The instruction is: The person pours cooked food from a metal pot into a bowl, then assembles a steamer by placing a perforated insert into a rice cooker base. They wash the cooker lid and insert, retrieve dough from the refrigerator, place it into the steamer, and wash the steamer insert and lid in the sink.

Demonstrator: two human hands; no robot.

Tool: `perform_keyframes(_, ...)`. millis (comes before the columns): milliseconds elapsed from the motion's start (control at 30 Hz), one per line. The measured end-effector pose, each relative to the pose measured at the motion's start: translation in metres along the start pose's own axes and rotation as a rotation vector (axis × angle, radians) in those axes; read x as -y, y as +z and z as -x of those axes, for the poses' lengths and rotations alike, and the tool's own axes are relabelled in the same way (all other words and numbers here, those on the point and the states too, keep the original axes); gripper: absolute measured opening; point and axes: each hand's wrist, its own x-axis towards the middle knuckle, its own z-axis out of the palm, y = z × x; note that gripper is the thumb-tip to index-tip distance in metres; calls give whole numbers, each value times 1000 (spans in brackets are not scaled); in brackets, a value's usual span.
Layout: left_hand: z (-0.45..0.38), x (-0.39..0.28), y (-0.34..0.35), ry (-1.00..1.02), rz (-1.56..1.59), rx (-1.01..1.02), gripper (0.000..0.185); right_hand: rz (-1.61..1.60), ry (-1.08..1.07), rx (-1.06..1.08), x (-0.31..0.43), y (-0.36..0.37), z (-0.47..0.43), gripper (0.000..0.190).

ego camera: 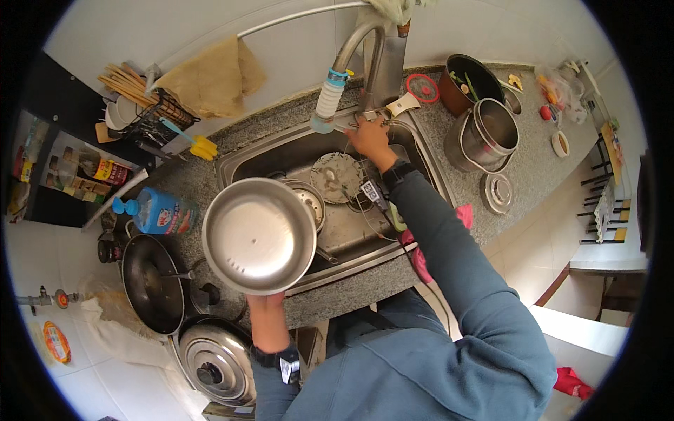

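Observation:
My left hand [266, 301] is shut on a stainless steel bowl [258, 237], mostly hidden beneath it. The bowl is tipped so its bare inside faces up, over the left part of the sink and the counter edge. At the base of the curved metal faucet [376, 63], my right hand [370, 138] has its fingers on the faucet lever [363, 122]. A ribbed nozzle extension [326, 101] hangs from the spout; no water stream shows. Inside the steel sink [342, 239] lie a patterned plate [336, 171] and a perforated steel dish [310, 202], partly hidden by the bowl.
Right of the sink stand a brown pot [457, 94], a steel pail [466, 144] and a round lid [496, 192]. On the left are a blue detergent bottle [158, 211], a black wok [150, 284] and a lidded pan [216, 363]. A pink cloth [420, 263] hangs over the counter edge.

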Motion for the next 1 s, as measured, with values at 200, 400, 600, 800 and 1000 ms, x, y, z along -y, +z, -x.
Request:
perform_keyframes(200, -50, 71, -3, -118, -108, -202, 43, -1009, 363, 164, -46, 4, -53, 44)
perform_keyframes(400, -81, 109, -7, -177, -35, -246, 57, -1309, 341, 132, -54, 11, -39, 31)
perform_keyframes(600, -99, 127, -11, -182, 74, -215, 57, -1325, 309, 114, -48, 7, -29, 38)
perform_keyframes(800, -111, 133, -17, -197, 95, -176, 30, -1350, 305, 78, -50, 17, -27, 40)
perform_keyframes(1000, -122, 136, -10, -173, 49, -195, 38, -1365, 261, 168, -60, 11, -20, 28)
